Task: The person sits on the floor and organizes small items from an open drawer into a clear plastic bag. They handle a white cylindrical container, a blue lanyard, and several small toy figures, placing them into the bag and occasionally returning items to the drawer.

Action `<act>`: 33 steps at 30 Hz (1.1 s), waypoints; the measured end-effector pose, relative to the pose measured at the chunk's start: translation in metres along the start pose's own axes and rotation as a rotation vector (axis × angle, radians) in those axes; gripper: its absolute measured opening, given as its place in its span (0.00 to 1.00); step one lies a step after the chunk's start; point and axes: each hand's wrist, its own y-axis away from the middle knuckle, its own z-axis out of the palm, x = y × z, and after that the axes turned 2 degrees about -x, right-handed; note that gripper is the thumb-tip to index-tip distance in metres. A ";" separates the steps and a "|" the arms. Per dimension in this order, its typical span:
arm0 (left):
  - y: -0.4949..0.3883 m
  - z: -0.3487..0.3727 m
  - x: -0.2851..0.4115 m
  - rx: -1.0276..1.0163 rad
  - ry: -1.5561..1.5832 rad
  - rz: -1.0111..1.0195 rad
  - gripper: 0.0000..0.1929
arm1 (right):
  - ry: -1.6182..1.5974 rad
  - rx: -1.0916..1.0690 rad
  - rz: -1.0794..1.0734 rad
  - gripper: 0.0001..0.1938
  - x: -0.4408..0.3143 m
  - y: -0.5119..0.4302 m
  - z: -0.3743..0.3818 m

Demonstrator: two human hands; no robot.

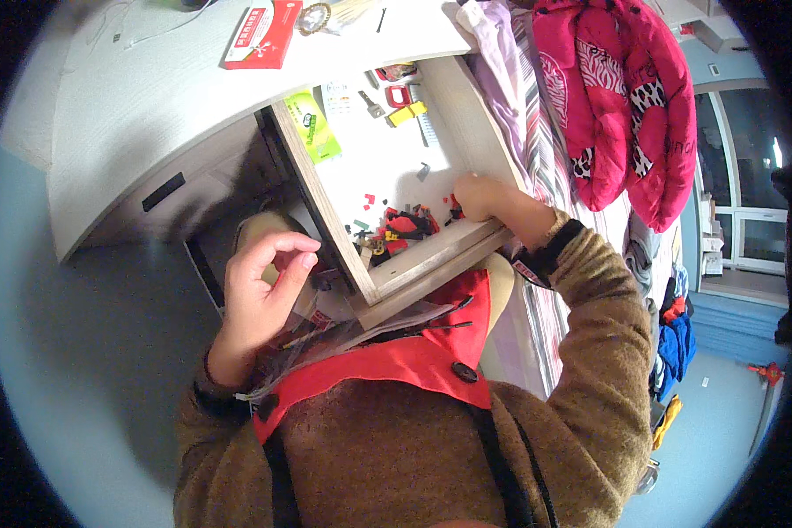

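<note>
My right hand (483,198) reaches into the front right corner of a pulled-out wooden drawer (429,259). Its fingers are bent down beside a few small red and black toy building pieces (455,211), and the fingertips are hidden. To the left lies a pile of red, black and yellow toy pieces (406,228) along the drawer's front. Outside the drawer, my left hand (264,280) hovers left of its side wall, thumb and forefinger curved close together with nothing visible between them. Below it, clear plastic packaging (303,336) rests over my lap.
Deeper in the drawer lie a green packet (313,125), a yellow piece (407,113), a red-framed piece (398,97) and a grey piece (424,171). A red-and-white box (264,36) sits on the white desk (171,86). A pink jacket (607,86) lies on the bed at right.
</note>
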 end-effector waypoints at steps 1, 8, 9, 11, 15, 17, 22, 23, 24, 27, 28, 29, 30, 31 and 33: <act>0.000 -0.001 -0.001 0.004 0.005 -0.003 0.04 | -0.174 0.057 -0.032 0.13 -0.003 0.005 -0.002; 0.007 0.000 -0.012 -0.284 0.027 -0.161 0.06 | -0.854 0.753 -0.039 0.14 -0.017 0.090 -0.003; 0.009 0.000 -0.013 -0.400 -0.007 -0.204 0.08 | -0.929 0.930 -0.060 0.13 -0.017 0.111 0.003; 0.016 -0.002 -0.016 -0.654 -0.076 -0.311 0.16 | -1.007 1.078 0.142 0.11 -0.018 0.152 0.021; 0.036 -0.010 -0.022 -0.881 -0.156 -0.099 0.24 | -1.257 1.335 0.445 0.08 -0.031 0.198 0.077; 0.047 -0.022 -0.022 -0.935 -0.206 -0.133 0.28 | -1.504 1.356 0.200 0.07 -0.040 0.209 0.108; 0.074 -0.046 -0.013 -0.970 -0.119 -0.193 0.39 | -1.227 1.589 0.485 0.09 -0.037 0.228 0.160; 0.077 -0.047 -0.009 -0.992 -0.073 -0.224 0.42 | -1.291 1.670 0.470 0.08 -0.035 0.232 0.166; 0.078 -0.047 -0.005 -1.045 -0.007 -0.218 0.46 | -1.287 1.689 0.453 0.07 -0.035 0.238 0.171; 0.078 -0.042 0.010 -1.150 0.126 -0.049 0.47 | -1.351 1.667 0.418 0.06 -0.050 0.244 0.176; 0.078 -0.042 0.016 -1.189 0.222 -0.039 0.42 | -1.406 1.608 0.363 0.06 -0.061 0.238 0.173; 0.077 -0.042 0.021 -1.197 0.225 -0.026 0.41 | -1.282 1.468 0.290 0.07 -0.071 0.231 0.169; 0.079 -0.044 0.028 -1.215 0.209 -0.035 0.39 | -1.189 1.323 0.175 0.09 -0.083 0.222 0.164; 0.081 -0.045 0.032 -1.228 0.214 -0.043 0.38 | -1.122 1.193 0.083 0.11 -0.096 0.209 0.158; 0.089 -0.046 0.038 -1.127 0.197 -0.212 0.21 | -0.869 1.134 -0.188 0.20 -0.112 0.175 0.141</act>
